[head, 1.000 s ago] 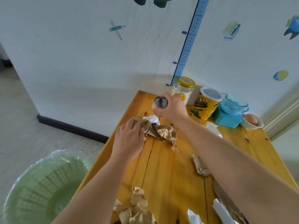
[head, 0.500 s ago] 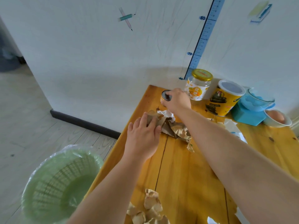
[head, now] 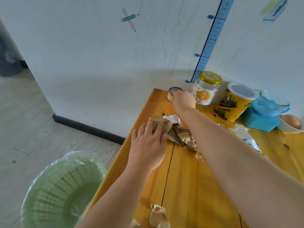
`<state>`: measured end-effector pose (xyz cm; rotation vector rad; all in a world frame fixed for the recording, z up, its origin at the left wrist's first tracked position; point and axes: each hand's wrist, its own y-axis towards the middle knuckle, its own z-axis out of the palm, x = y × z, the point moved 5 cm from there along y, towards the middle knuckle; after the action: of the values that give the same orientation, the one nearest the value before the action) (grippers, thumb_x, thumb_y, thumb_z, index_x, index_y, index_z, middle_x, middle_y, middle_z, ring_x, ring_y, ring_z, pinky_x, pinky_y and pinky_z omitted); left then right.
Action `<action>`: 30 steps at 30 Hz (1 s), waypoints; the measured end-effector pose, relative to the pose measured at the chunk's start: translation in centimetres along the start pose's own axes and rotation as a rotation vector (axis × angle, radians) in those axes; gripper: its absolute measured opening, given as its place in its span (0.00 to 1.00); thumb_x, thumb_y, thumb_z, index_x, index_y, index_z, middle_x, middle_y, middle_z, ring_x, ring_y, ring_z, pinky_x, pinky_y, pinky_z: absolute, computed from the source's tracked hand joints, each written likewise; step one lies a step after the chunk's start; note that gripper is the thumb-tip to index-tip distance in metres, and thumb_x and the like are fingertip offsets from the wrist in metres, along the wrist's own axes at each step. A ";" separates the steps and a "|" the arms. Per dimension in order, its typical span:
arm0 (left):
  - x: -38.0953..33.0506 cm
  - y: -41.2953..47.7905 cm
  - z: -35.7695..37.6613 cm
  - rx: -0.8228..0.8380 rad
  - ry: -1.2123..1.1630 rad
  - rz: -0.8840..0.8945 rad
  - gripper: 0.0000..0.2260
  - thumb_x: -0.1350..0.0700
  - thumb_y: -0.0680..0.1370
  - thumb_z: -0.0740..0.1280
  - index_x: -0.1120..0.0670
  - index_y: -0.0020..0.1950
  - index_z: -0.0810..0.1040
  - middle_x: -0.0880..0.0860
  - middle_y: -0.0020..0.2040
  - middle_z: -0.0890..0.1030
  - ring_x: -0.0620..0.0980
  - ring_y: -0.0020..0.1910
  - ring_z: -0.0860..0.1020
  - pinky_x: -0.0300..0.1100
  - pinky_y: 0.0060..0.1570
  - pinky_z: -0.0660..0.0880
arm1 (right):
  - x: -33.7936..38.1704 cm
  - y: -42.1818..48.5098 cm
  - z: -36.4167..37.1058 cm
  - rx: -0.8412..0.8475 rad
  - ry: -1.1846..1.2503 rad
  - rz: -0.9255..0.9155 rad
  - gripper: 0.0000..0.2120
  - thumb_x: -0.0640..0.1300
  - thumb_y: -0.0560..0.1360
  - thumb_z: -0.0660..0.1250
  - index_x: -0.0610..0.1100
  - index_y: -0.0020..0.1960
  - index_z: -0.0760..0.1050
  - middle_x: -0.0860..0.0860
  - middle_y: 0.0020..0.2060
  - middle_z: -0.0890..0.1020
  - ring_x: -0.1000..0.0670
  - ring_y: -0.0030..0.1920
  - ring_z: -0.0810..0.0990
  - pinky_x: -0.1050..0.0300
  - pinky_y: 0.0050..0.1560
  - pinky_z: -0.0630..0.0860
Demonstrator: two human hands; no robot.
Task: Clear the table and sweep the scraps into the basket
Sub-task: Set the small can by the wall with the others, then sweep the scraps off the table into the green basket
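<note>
My right hand grips a small flat tin can that stands at the far left corner of the wooden table, beside a glass jar. My left hand lies flat on a heap of crumpled brown and white paper scraps near the table's left edge. More crumpled scraps lie at the near edge. A green plastic basket lined with a clear bag stands on the floor left of the table.
Along the wall stand a yellow canister, a blue stand with a glass bowl and a white bowl holding an egg. White paper scraps lie right of my right arm. The wall rises right behind the table.
My right hand carried the small tin from above the scrap heap to the far left corner and set it down beside the jar. My left hand stayed on the scraps.
</note>
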<state>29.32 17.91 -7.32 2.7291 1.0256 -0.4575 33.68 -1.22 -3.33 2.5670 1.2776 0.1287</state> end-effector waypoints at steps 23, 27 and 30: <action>0.3 0.1 0.0 0.017 -0.021 0.021 0.22 0.45 0.80 0.44 0.49 0.71 0.62 0.53 0.77 0.52 0.55 0.74 0.54 0.53 0.72 0.51 | -4.2 -10.3 -9.2 0.002 0.354 -0.016 0.19 0.41 0.79 0.57 0.45 0.69 0.68 0.47 0.67 0.72 0.46 0.67 0.69 0.53 0.63 0.68; 0.0 -0.6 -1.1 0.020 -0.088 -0.001 0.21 0.46 0.80 0.48 0.53 0.68 0.66 0.57 0.76 0.56 0.57 0.75 0.52 0.55 0.72 0.54 | -7.7 -15.9 -10.6 0.045 0.425 0.143 0.19 0.42 0.79 0.57 0.47 0.69 0.68 0.48 0.69 0.70 0.48 0.69 0.67 0.54 0.66 0.66; -1.2 -2.1 -2.9 -0.061 -0.187 -0.032 0.20 0.50 0.80 0.56 0.55 0.70 0.65 0.58 0.75 0.57 0.58 0.74 0.54 0.53 0.69 0.58 | -10.3 -20.4 -11.6 0.013 0.466 0.247 0.19 0.41 0.79 0.58 0.47 0.69 0.68 0.50 0.69 0.70 0.49 0.69 0.68 0.55 0.66 0.67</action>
<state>27.73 19.56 -4.39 2.5622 1.0182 -0.6618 9.46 4.69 2.55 2.7955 1.0847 0.8098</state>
